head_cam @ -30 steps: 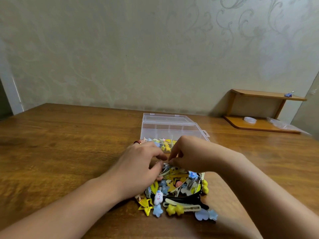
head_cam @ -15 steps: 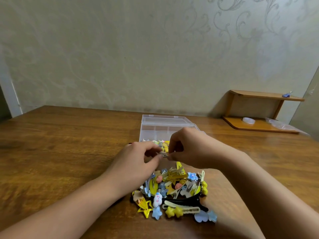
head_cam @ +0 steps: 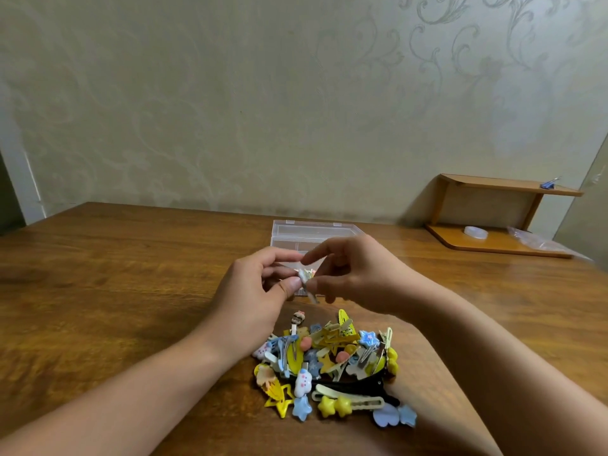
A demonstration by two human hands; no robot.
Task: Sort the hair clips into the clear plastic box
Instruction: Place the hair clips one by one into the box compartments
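Both hands are meeting above the table: the left hand [head_cam: 260, 291] and the right hand [head_cam: 355, 274] are each pinching one small pale silvery hair clip [head_cam: 304, 278] between thumb and fingertips, just near of the clear plastic compartment box [head_cam: 289, 229]. It probably needs a firm pinch while it is steered to a matching compartment. The heap of yellow, blue and white clips [head_cam: 329, 357] is lying nearer, on the brown wooden table [head_cam: 98, 291]; the hands themselves are hiding most of the box. A wooden shelf [head_cam: 493, 218] is standing far right.

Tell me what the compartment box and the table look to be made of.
Clear compartment box: rigid transparent plastic, glossy by the look; the table shows through its walls. Brown table: wood or wood-look laminate, smooth and semi-gloss; grain streaks and soft reflections show, which leaves it open.
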